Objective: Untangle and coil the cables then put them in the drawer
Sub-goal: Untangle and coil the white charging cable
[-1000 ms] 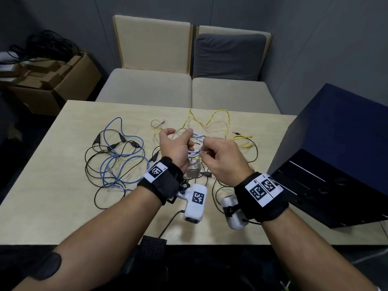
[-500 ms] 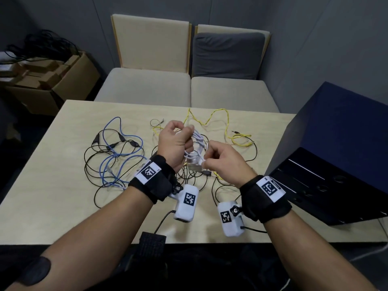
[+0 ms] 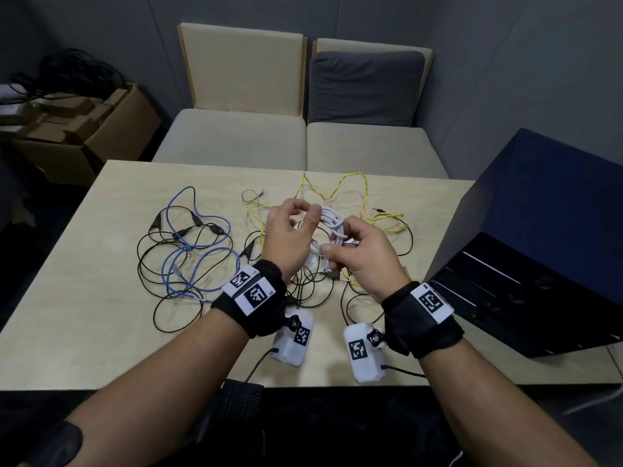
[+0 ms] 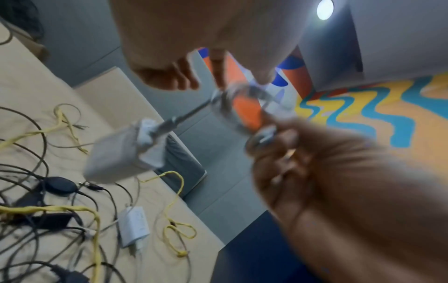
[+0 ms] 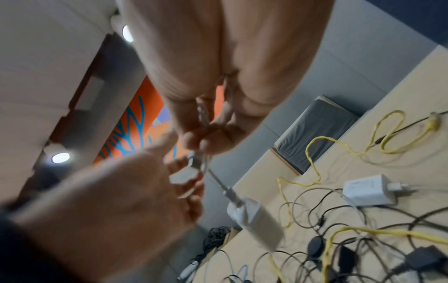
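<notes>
Both hands share the grip on one white cable, raised above the desk. Seen from the head, the right hand pinches the bundled loops, its thumb and forefinger closed on them, while the left hand has its fingers curled beside the bundle; whether they actually touch the cable is hard to tell from this angle. Below lie a blue cable, black cables and a yellow cable, all tangled on the desk. A dark blue drawer unit stands at the right, partly cut off by the frame edge.

From the left wrist, everything near is blurred. A white charger block hangs from the cable between the hands, clear of the desk. The right hand clamps the loops, and a second white adapter lies among the cords.

From the right wrist, the fingers of the right hand close on the cable's strands. The left hand fills the lower left, smeared, its fingertips near a white plug end whose contact is unclear.
</notes>
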